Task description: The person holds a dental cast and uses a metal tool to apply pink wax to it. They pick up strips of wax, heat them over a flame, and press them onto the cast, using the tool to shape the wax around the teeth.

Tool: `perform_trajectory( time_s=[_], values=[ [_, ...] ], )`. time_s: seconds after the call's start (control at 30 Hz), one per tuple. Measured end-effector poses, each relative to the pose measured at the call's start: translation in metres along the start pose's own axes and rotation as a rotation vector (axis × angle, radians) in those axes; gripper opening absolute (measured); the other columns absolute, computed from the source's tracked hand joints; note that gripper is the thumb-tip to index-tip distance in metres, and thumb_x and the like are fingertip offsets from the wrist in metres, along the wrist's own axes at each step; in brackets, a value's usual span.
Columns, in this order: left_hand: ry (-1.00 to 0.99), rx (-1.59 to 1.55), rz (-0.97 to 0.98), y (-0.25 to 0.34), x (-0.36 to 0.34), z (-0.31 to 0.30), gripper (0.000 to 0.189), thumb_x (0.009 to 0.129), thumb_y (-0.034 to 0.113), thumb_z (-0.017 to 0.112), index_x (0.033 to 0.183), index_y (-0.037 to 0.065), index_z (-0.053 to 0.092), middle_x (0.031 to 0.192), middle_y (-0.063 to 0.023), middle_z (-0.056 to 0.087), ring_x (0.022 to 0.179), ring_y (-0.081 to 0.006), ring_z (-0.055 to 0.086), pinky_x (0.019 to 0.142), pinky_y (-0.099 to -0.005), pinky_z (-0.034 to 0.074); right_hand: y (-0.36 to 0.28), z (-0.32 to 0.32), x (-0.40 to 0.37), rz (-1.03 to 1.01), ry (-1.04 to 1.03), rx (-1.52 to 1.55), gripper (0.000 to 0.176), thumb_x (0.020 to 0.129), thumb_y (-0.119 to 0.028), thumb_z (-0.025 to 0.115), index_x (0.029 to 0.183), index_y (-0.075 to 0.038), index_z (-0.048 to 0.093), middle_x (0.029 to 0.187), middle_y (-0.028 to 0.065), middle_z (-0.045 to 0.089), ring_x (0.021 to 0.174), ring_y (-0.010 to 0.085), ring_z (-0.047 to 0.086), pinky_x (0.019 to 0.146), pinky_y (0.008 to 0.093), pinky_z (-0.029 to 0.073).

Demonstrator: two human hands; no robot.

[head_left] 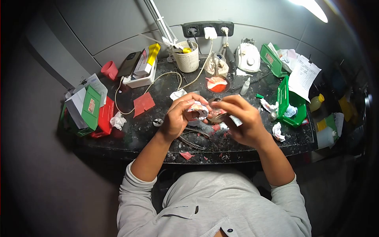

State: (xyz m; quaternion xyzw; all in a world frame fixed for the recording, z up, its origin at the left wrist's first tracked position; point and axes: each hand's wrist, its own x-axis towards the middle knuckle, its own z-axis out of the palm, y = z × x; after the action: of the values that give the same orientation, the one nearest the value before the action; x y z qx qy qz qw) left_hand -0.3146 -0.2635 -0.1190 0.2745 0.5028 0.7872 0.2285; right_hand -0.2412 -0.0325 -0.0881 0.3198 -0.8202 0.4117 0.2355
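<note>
Cluttered black bench [144, 132]; left hand [176, 117] and right hand [244, 119] around pink-white piece [200, 110].

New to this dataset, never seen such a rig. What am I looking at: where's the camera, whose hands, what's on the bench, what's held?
There is no machine here: a person works with two bare hands. The one picture comes from a camera worn on their head, looking forward and down, which is why the edges bend. The left hand and right hand meet over a dark bench. Both are closed on a small pink-and-white piece, too small to identify. Below the hands lie pliers. Around them are a red sheet, a phone, a white basket, a power strip, green boxes, a paper and a crumpled tissue.
</note>
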Motion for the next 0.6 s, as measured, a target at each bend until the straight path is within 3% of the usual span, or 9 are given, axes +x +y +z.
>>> perform_trajectory(
  time_s=[0.13, 0.6],
  values=[
    [0.039, 0.033, -0.041, -0.001, -0.002, 0.002, 0.036, 0.102, 0.022, 0.040, 0.118, -0.005, 0.058, 0.111, -0.0142, 0.066, 0.105, -0.0195, 0.069, 0.094, -0.0355, 0.056, 0.003, 0.013, -0.001, -0.097, -0.060, -0.078, 0.052, 0.079, 0.006, 0.073, 0.129, -0.006, 0.064, 0.116, 0.0145, 0.063, 0.102, 0.0337, 0.065, 0.087, 0.0431, 0.053],
    [0.044, 0.058, -0.039, -0.004, -0.002, 0.003, 0.032, 0.101, 0.018, 0.041, 0.117, -0.004, 0.058, 0.110, -0.0140, 0.066, 0.105, -0.0199, 0.069, 0.095, -0.0360, 0.056, 0.008, 0.018, -0.002, -0.129, -0.090, -0.123, 0.060, 0.076, 0.007, 0.073, 0.133, -0.008, 0.062, 0.114, 0.0128, 0.061, 0.098, 0.0325, 0.063, 0.085, 0.0431, 0.050]
  ],
)
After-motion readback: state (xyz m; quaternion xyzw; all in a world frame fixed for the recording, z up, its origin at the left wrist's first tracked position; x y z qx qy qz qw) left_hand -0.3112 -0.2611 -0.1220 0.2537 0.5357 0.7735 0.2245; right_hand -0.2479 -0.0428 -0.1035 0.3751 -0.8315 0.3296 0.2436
